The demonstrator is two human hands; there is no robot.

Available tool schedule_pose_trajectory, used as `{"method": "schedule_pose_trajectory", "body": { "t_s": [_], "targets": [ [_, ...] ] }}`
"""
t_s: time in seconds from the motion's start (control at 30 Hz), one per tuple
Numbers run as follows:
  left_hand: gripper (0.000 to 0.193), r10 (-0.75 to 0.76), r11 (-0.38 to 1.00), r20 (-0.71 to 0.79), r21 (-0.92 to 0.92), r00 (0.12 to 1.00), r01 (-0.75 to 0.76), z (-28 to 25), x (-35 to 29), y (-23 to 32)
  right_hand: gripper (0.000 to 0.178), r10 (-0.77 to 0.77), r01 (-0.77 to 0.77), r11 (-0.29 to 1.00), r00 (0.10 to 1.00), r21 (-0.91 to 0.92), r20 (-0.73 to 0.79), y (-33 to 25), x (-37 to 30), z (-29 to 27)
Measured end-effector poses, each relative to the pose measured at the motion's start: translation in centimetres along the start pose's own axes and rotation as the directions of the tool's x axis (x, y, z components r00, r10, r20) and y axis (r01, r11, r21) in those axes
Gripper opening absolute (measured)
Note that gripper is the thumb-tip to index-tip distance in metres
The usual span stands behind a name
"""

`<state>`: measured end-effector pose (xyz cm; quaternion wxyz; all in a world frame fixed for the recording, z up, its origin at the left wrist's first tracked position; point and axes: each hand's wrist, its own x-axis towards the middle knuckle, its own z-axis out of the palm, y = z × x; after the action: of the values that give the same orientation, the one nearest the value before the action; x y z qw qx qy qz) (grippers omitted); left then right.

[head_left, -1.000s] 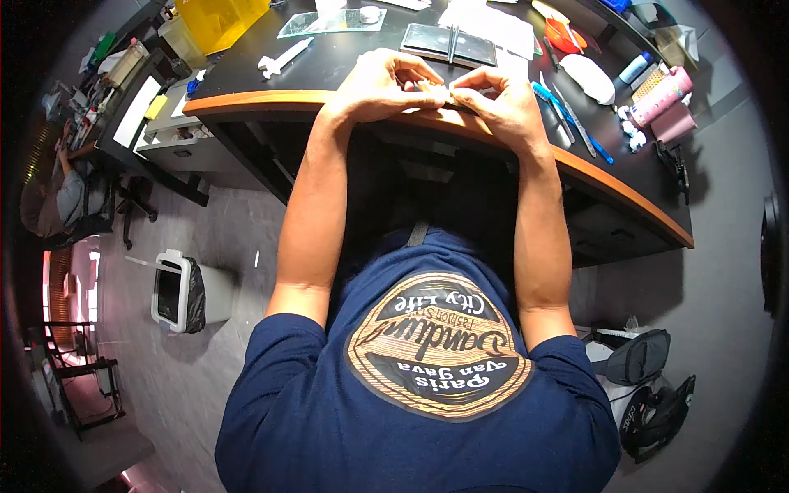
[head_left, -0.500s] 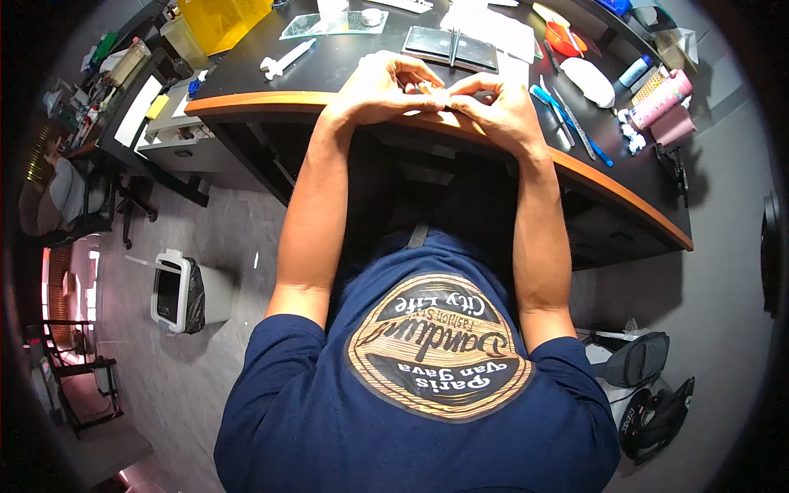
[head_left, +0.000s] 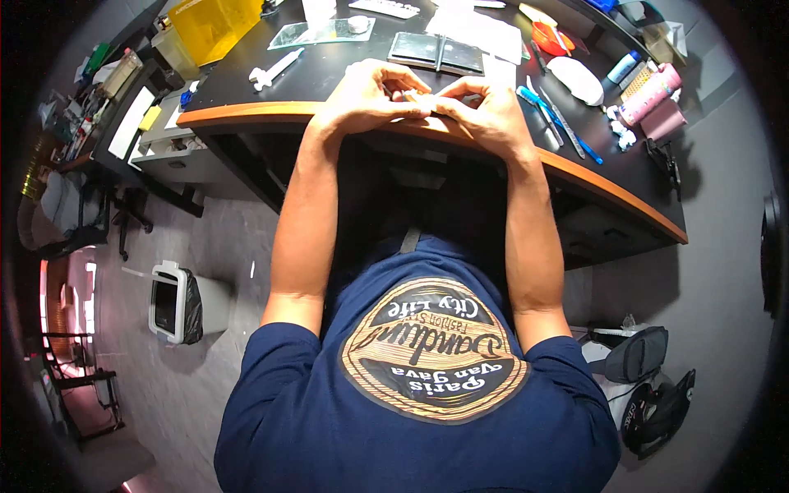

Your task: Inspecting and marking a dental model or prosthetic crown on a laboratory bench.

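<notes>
Small pale object (head_left: 429, 100), too small to identify, pinched between fingertips of both hands at the near edge of the black desk top with orange-brown wooden rim (head_left: 246, 112). Left hand (head_left: 370, 94) curled, fingers bent close together around the object; right hand (head_left: 485, 111) the same, fingers narrow, thumb and forefinger meeting the left ones. Wrists resting on the rim. Just behind the hands, a dark flat folded case (head_left: 436, 51). To the right, blue pens (head_left: 546, 115) and a pink cylindrical bottle (head_left: 649, 92). To the left, a white plastic syringe (head_left: 275, 70) and a yellow translucent box (head_left: 215, 25). Down on the grey floor, a white bin with black bag (head_left: 177, 300).
</notes>
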<state>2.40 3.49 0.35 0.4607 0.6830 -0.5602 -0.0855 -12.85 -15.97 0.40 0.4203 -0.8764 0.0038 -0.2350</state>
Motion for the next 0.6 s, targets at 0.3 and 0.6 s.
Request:
{"method": "schedule_pose_trajectory", "body": {
  "t_s": [0.3,0.6],
  "targets": [
    [0.037,-0.084,0.990,0.034,-0.110,0.996,0.087,0.2,0.1,0.0,0.016,0.086,-0.118,0.967,0.986,-0.228,-0.145,-1.1,-0.9,0.0],
    [0.034,-0.016,0.999,-0.051,-0.032,0.999,0.015,0.3,-0.3,0.2,0.029,0.043,-0.441,0.724,0.797,-0.531,-0.603,4.5,-4.2,-10.0]
  ]
}}
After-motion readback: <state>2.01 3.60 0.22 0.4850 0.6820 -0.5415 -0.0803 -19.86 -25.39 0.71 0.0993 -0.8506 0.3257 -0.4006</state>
